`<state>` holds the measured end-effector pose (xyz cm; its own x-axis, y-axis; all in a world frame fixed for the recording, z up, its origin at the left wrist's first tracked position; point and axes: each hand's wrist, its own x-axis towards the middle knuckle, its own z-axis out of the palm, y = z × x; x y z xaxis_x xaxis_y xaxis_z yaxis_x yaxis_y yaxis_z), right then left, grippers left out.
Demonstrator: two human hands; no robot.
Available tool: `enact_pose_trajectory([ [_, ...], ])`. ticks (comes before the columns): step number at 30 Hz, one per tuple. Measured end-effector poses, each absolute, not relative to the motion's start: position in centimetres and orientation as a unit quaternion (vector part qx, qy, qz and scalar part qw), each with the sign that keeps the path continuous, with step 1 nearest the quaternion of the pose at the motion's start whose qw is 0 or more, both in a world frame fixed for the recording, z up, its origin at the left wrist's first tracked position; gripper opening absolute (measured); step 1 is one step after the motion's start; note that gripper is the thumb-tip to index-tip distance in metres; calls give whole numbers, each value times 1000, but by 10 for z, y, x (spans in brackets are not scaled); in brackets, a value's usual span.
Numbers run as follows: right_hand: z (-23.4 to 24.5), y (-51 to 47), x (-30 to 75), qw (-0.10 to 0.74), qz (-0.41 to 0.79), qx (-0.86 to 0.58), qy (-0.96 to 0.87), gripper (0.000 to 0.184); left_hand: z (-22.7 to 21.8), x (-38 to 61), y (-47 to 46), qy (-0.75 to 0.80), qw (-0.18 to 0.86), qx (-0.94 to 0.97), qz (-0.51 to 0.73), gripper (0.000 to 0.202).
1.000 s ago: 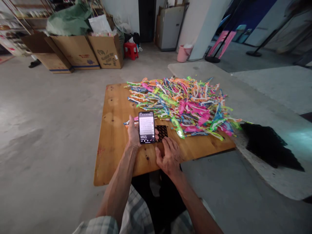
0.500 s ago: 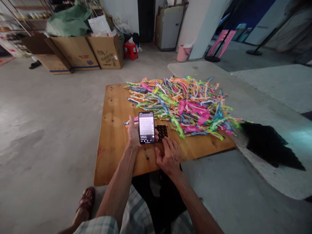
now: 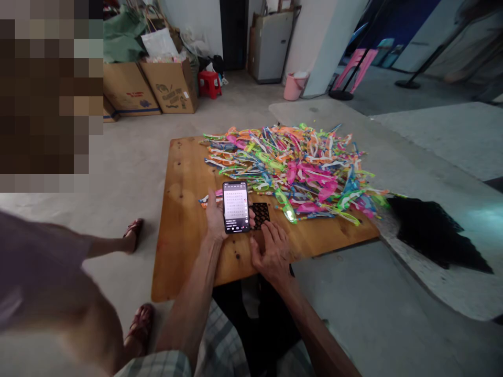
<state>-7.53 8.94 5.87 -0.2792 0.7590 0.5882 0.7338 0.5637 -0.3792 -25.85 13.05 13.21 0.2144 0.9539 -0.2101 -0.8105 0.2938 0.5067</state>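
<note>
So the left hand (image 3: 214,219) has the phone (image 3: 236,207) tilted up over the tabletop (image 3: 184,241), fingers clamped round it, thumb along one edge and fingertips poking out past the other. Screen's lit, with rows of marks too tiny to read. The right hand (image 3: 272,252) is parked by the near edge of the tabletop, fingers loosely bent, thumb apart from the rest. There's a black patterned pad (image 3: 261,215) partly behind the phone, right by those fingertips; can't tell if they touch it. Past that sits a big messy pile of colourful plastic glasses (image 3: 308,175). Another person (image 3: 35,272) in sandals (image 3: 141,323) is off to the left.
</note>
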Motion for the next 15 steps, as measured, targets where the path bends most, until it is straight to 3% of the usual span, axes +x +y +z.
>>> enact_pose_trajectory([
  [15,63,89,-75,368,26,-471,-801,43,132,-260,129,209,774,112,587,102],
])
